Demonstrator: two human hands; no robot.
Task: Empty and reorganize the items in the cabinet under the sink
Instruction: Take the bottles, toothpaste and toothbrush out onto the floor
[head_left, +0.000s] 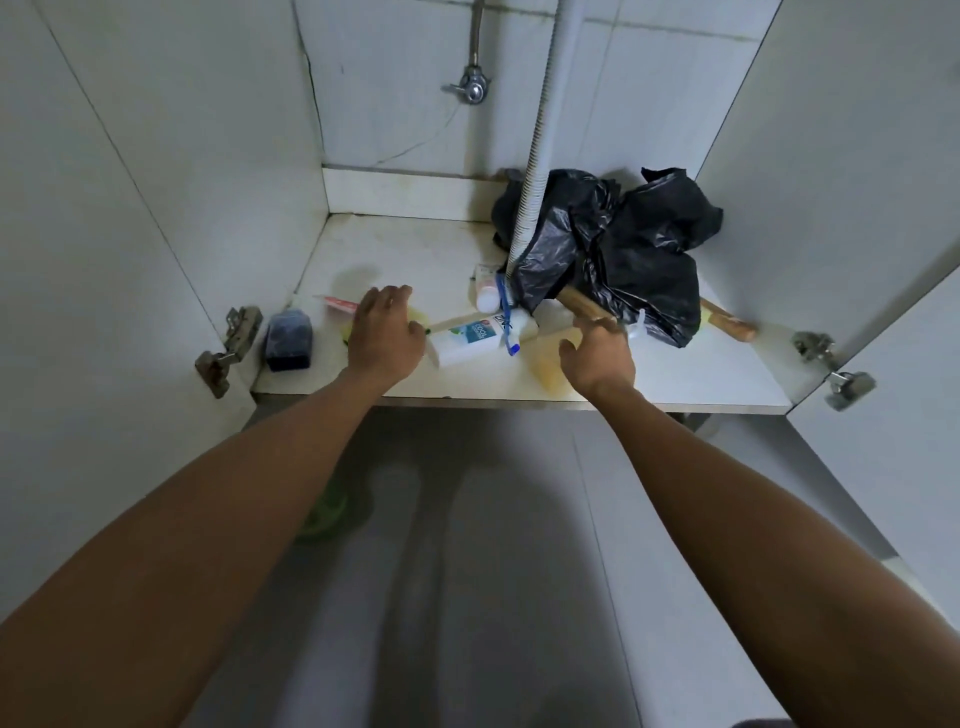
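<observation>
Here both hands, left (384, 332) and right (597, 353), hover loose-fingered, grasping nothing, over the cabinet shelf (727, 374).

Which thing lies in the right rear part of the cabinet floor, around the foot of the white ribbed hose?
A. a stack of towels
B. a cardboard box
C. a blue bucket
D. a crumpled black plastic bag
D: the crumpled black plastic bag sits bunched at the back right, with the white ribbed hose coming down in front of it.

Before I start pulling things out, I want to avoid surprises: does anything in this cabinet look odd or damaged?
Yes. A thin crack runs across the back wall below the valve. The crumpled black bag lies on a wooden handle.
</observation>
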